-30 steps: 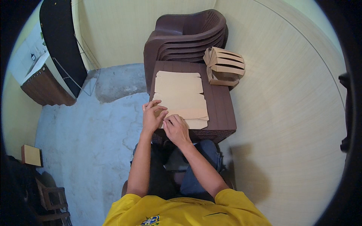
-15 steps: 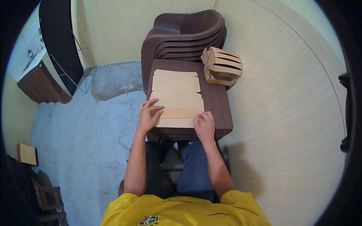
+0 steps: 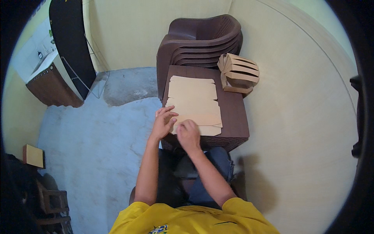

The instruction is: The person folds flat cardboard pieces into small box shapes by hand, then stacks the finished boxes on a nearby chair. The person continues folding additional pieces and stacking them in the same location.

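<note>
A flat tan cardboard sheet (image 3: pixel 193 91) with slits at its side edges lies on the brown woven-pattern table (image 3: pixel 234 113). Across its near part runs a folded strip (image 3: pixel 204 119), slightly raised at the right end. My left hand (image 3: pixel 163 123) rests at the sheet's left edge, fingers apart and thumb toward the strip. Close beside it, my right hand (image 3: pixel 188 134) is curled over the strip's left part near the front edge. Its fingertips are hidden beneath it, so I cannot see whether anything is between them.
A slatted cardboard piece (image 3: pixel 239 73) stands at the table's far right corner. Stacked brown plastic chairs (image 3: pixel 202 43) are behind the table. A wall (image 3: pixel 296 117) rises on the right. At the far left are a sink counter (image 3: pixel 52 78) and a small box (image 3: pixel 34 156).
My right hand has moved left from the strip's right end to beside my left hand. My left hand stays at the sheet's left edge. The whole view has shifted slightly.
</note>
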A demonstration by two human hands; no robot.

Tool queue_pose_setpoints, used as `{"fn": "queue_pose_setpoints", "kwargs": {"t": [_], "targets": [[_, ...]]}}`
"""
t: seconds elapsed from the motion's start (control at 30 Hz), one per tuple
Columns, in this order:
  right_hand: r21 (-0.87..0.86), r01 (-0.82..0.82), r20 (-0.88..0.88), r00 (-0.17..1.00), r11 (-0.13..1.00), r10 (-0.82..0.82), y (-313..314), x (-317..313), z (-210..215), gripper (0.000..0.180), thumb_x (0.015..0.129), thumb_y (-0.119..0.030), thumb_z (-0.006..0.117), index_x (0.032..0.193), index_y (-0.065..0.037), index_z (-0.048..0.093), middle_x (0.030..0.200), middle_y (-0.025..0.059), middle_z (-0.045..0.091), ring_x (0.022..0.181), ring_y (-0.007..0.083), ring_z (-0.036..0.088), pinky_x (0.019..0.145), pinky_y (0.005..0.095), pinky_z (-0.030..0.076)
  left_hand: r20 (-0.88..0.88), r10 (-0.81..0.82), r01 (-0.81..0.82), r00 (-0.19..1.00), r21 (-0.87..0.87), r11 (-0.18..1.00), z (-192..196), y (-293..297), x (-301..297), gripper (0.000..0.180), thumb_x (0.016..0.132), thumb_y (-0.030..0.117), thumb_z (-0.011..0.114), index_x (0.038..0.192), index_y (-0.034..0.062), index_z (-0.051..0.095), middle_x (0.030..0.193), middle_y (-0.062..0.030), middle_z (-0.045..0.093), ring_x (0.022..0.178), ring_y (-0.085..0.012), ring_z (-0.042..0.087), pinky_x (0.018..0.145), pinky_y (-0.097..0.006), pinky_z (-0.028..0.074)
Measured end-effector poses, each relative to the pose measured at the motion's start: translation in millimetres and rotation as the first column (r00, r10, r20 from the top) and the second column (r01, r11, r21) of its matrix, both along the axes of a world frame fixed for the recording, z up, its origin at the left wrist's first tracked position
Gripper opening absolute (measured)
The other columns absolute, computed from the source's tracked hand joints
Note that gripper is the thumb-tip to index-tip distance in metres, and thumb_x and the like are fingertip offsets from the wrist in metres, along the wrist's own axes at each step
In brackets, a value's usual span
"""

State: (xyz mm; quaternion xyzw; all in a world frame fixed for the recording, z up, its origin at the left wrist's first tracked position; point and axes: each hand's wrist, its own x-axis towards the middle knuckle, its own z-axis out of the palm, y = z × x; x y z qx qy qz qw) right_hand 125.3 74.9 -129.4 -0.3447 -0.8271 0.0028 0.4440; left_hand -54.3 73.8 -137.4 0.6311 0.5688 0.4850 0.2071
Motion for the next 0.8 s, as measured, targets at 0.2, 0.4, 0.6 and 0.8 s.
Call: {"fn": "queue_pose_setpoints", "kwargs": {"t": [0.2, 0.4, 0.6, 0.8], "targets": [[0.033, 0.107, -0.007, 0.994, 0.994, -0.107, 29, 105, 4, 0.010, 0.088, -0.006, 0.073, 0.079, -0.001, 0.069, 0.091, 0.0124, 0.068, 0.092, 0.0355, 0.066, 0.082, 0.0503, 0.055, 0.007, -0.004, 0.004, 1.000, -0.004, 1.000, -3, -2, 2, 0.023, 0.092, 0.014, 0.082, 0.115, 0.0120, 0.082, 0.151, -0.0081, 0.066, 0.147, -0.0352, 0.046, 0.126, -0.049, 0.031], [-0.012, 0.234, 0.046, 0.971, 0.972, -0.233, 34, 141, 11, 0.015, 0.090, -0.005, 0.072, 0.077, 0.003, 0.071, 0.091, 0.0128, 0.068, 0.093, 0.0348, 0.066, 0.080, 0.0482, 0.055, -0.006, 0.005, -0.005, 1.000, 0.007, 1.000, -3, -5, 2, 0.027, 0.093, 0.015, 0.082, 0.120, 0.0104, 0.080, 0.152, -0.0077, 0.066, 0.146, -0.0352, 0.047, 0.126, -0.049, 0.034], [-0.163, 0.281, 0.044, 0.960, 0.946, -0.277, 24, 137, 9, 0.012, 0.093, -0.007, 0.072, 0.090, 0.004, 0.076, 0.103, 0.0156, 0.068, 0.100, 0.0355, 0.065, 0.090, 0.0480, 0.054, 0.036, 0.031, -0.033, 0.999, 0.061, 0.998, -7, -6, 4, 0.032, 0.098, 0.019, 0.076, 0.127, 0.0054, 0.075, 0.150, -0.0106, 0.067, 0.145, -0.0353, 0.051, 0.125, -0.047, 0.035], [-0.259, 0.309, -0.122, 0.929, 0.915, -0.349, 13, 146, 5, 0.044, 0.094, -0.009, 0.071, 0.137, 0.001, 0.068, 0.131, 0.0202, 0.057, 0.124, 0.0385, 0.057, 0.108, 0.0494, 0.048, 0.196, 0.043, -0.067, 0.980, 0.117, 0.991, -4, -19, 6, 0.025, 0.099, 0.011, 0.067, 0.122, 0.0029, 0.075, 0.144, -0.0166, 0.068, 0.141, -0.0344, 0.055, 0.123, -0.046, 0.038]]}}
